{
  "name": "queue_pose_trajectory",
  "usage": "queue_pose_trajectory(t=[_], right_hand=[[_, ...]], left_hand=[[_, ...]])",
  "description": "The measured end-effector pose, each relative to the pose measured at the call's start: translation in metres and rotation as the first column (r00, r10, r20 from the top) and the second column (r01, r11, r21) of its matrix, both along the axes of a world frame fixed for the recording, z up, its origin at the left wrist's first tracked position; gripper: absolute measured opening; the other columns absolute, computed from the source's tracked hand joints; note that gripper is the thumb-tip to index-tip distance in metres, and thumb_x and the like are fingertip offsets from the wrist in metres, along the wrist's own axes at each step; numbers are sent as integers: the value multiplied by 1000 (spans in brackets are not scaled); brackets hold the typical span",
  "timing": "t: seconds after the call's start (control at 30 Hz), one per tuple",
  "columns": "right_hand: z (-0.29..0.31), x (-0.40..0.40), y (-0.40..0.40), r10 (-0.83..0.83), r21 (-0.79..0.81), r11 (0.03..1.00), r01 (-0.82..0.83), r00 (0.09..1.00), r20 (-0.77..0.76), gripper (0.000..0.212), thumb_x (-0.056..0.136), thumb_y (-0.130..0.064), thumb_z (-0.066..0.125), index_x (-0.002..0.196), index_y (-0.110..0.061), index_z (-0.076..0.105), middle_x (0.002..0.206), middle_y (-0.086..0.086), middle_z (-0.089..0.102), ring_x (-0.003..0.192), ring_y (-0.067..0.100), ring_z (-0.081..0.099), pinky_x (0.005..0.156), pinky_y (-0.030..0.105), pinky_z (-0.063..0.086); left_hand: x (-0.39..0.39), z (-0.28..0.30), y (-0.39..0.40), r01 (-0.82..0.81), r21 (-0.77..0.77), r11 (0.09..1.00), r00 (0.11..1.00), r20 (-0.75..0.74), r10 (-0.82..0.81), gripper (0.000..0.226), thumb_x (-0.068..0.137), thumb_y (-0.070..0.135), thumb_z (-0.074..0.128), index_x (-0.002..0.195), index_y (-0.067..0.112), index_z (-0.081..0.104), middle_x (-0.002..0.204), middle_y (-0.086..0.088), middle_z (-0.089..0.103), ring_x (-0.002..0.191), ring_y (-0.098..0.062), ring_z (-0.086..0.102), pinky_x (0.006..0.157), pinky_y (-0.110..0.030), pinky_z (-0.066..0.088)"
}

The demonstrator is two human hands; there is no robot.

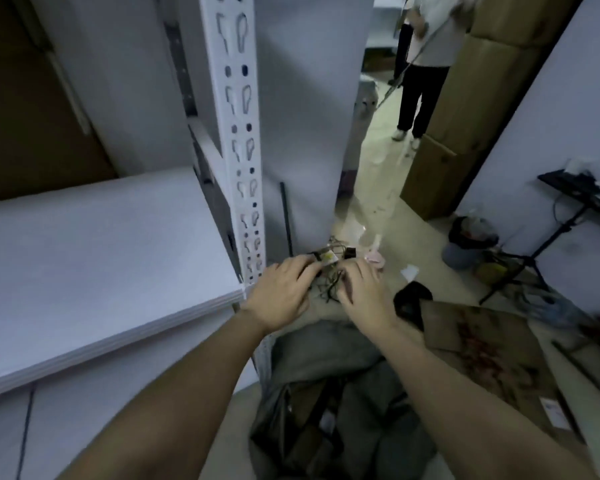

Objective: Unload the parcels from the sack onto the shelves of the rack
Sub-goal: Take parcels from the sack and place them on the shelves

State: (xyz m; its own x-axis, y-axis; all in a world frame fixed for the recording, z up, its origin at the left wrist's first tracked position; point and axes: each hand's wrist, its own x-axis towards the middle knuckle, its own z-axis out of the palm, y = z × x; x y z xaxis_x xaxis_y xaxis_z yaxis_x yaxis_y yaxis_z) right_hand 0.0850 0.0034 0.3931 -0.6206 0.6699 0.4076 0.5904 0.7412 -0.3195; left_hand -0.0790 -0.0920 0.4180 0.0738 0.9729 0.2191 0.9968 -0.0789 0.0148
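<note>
both hands work at the far top of the grey sack (pixel 329 393), which slumps on the floor just right of the rack's white post (pixel 238 133). the left hand (pixel 283 294) has its fingers curled over a tangle of dark cord (pixel 326 289) with a small yellowish tag (pixel 328 258); the right hand (pixel 366 294) pinches at the same tangle from the right. this looks like the tie at the sack's mouth, though blur leaves that unsure. the sack looks soft and floppy, so it will probably sag when pulled; take it by the bunched neck. brown parcels (pixel 309 407) show in a gap lower down; they seem flat, light and stiff enough to grip by an edge. the white shelf (pixel 101 258) lies to the left. a cardboard sheet (pixel 482 344) lies right, a tripod (pixel 537 251) farther right, and a person (pixel 420 81) stands well beyond.
</note>
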Motion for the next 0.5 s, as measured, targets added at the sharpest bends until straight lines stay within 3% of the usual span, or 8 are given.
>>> queue_pose_trajectory(t=[0.07, 0.13, 0.23, 0.27, 0.4, 0.5], right_hand=[[-32, 28, 15, -6, -87, 996, 17, 993, 117, 30, 79, -25, 48, 101, -11, 64, 96, 5, 60, 90, 27, 59, 73, 37, 51], [-59, 50, 28, 7, -188, 981, 45, 964, 266, 29, 79, -20, 55, 104, -9, 63, 99, 8, 59, 91, 32, 60, 76, 37, 47], [-97, 76, 36, 63, -312, 944, 110, 865, 498, 37, 92, -26, 53, 127, -13, 51, 133, 9, 48, 116, 28, 51, 90, 35, 42], [-112, 82, 37, 86, -360, 922, 145, 828, 554, 37, 94, -29, 50, 128, -15, 48, 135, 7, 45, 119, 26, 48, 91, 35, 42], [-169, 95, 31, 218, -481, 832, 275, 636, 740, 40, 100, -34, 40, 133, -13, 42, 138, 10, 41, 127, 30, 41, 101, 40, 37], [-224, 97, 27, 293, -510, 792, 335, 524, 800, 44, 100, -32, 39, 139, -12, 38, 143, 12, 38, 132, 30, 37, 106, 41, 33]], left_hand=[[23, -27, 11, -34, -143, 989, 999, 6, 35, 58, 81, 21, 46, 139, 12, 42, 131, -12, 49, 111, -32, 54, 78, -37, 47], [39, -53, 19, -89, -307, 947, 996, -19, 88, 62, 90, 24, 47, 147, 15, 25, 146, -10, 32, 127, -29, 41, 93, -38, 39], [49, -88, 21, -146, -497, 855, 989, -50, 140, 66, 93, 29, 48, 149, 15, 18, 154, -11, 17, 134, -29, 33, 99, -39, 35], [50, -101, 21, -150, -551, 821, 988, -58, 142, 65, 94, 30, 48, 149, 13, 19, 154, -13, 15, 134, -30, 32, 100, -40, 35], [53, -156, 21, -127, -662, 739, 992, -98, 83, 55, 92, 27, 49, 142, 9, 31, 150, -15, 23, 135, -30, 30, 101, -40, 32], [57, -198, 28, -52, -723, 688, 997, -81, -11, 52, 84, 28, 61, 131, 11, 47, 134, -14, 44, 122, -29, 45, 95, -38, 38]])
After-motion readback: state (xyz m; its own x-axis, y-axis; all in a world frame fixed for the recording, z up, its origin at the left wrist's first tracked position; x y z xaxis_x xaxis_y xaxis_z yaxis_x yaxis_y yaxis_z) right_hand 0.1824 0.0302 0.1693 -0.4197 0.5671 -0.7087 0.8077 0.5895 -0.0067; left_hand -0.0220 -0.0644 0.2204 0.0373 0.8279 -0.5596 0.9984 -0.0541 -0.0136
